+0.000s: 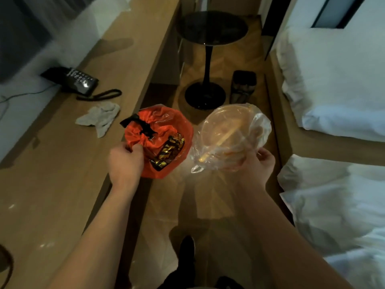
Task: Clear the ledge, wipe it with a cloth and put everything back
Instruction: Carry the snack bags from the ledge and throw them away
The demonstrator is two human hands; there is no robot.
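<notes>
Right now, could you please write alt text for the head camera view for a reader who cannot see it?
The left hand grips an orange bag and the right hand a clear plastic bag, both held out beyond the edge of a wooden ledge. On the ledge lie a crumpled grey cloth and a black telephone.

This looks like a hotel room. A long wooden ledge [62, 163] runs along the wall under a window hung with sheer curtains [52, 24], and a black corded desk telephone [71, 81] sits on it, the kind set out for guests. Across a narrow strip of wooden floor [208, 205] stand two beds [333, 101] made up with plain white linen and plump pillows. Between them and the ledge are a small round black pedestal side table [212, 28] and a dark waste bin [242, 85].
</notes>
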